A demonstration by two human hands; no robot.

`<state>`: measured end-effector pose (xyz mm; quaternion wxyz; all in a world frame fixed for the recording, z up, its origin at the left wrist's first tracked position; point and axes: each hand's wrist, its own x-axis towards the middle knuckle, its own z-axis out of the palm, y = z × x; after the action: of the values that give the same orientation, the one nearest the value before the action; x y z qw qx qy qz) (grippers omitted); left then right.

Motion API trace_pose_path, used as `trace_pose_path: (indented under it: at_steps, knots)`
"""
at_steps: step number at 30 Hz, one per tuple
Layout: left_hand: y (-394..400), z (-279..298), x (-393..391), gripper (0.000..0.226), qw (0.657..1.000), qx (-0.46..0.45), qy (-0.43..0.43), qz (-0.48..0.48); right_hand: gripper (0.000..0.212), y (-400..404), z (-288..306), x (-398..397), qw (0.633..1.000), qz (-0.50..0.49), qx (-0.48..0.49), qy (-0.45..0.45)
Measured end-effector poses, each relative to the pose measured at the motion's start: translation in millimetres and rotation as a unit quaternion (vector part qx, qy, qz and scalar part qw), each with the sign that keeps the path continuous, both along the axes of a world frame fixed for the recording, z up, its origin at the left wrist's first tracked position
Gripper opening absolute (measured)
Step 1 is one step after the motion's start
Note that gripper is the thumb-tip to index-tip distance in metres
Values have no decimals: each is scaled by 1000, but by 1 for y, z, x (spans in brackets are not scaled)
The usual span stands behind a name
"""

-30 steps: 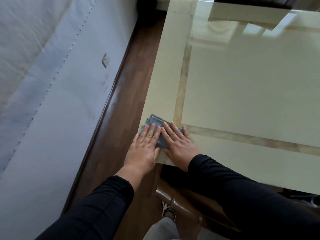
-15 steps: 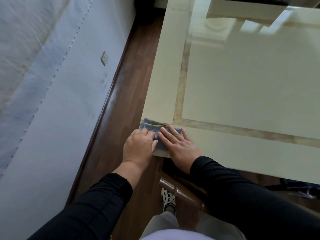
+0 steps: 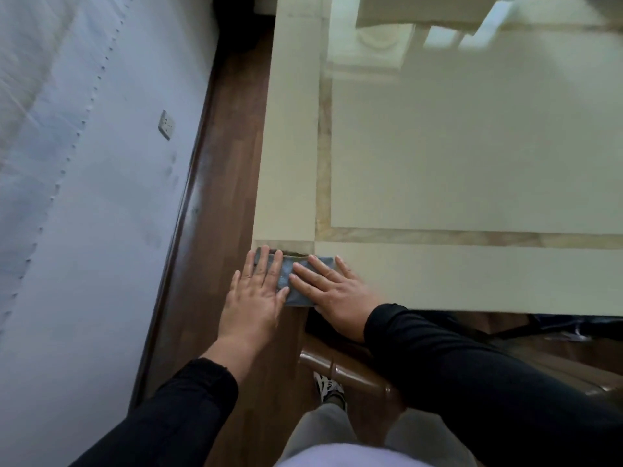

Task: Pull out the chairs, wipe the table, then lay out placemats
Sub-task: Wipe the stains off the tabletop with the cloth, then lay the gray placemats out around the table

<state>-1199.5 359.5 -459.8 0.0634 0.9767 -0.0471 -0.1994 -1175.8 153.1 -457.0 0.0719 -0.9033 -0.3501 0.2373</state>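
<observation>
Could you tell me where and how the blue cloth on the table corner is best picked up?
Probably by the strip of the blue cloth showing between the left hand and right hand, pinched from above. It lies flat and folded on the table at its near-left corner, both palms pressing it, so a side approach seems to offer little to catch.

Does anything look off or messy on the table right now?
Nothing stands out. Both hands, left hand and right hand, lie flat on a folded blue cloth at the table's near corner. The glossy top shows only reflections, no spills or damage.
</observation>
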Motion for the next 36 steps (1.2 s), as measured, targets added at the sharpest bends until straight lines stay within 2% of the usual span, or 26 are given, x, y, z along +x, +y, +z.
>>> trace_pose_path:
  at_steps: [5, 8, 12, 15, 17, 18, 21, 23, 25, 28, 32, 36]
  knots:
    - [-9, 9, 12, 66, 999, 49, 24, 7, 67, 2, 12, 7, 1000, -1, -28, 9]
    - [-24, 29, 31, 64, 999, 32, 2, 30, 74, -7, 28, 11, 998, -68, -2, 6]
    - [-84, 66, 63, 59, 992, -111, -43, 49, 72, -43, 57, 10, 987, -154, 48, -17]
    - [-150, 102, 81, 41, 962, -251, 50, 90, 64, -79, 78, 5, 951, -291, 102, -4]
    - [-196, 125, 77, 19, 904, -366, 141, 171, 52, -110, 93, -5, 891, -419, 175, -4]
    - [-218, 134, 70, 13, 865, -417, 175, 219, 47, -128, 102, -13, 842, -486, 234, 11]
    - [-279, 151, 50, 18, 763, -503, 198, 353, 37, -184, 132, -42, 672, -627, 389, 66]
    - [-318, 161, 31, 29, 711, -543, 180, 409, 29, -223, 150, -69, 594, -669, 444, 56]
    - [-358, 172, 7, 37, 693, -551, 168, 433, 24, -260, 167, -101, 538, -689, 484, 36]
    - [-419, 188, -35, 39, 689, -565, 152, 428, 23, -309, 189, -153, 470, -704, 532, 21]
    - [-491, 205, -96, 31, 685, -589, 169, 393, 22, -363, 200, -211, 428, -709, 560, 11]
    - [-549, 215, -150, 26, 661, -598, 284, 353, 19, -413, 213, -262, 380, -720, 581, -27]
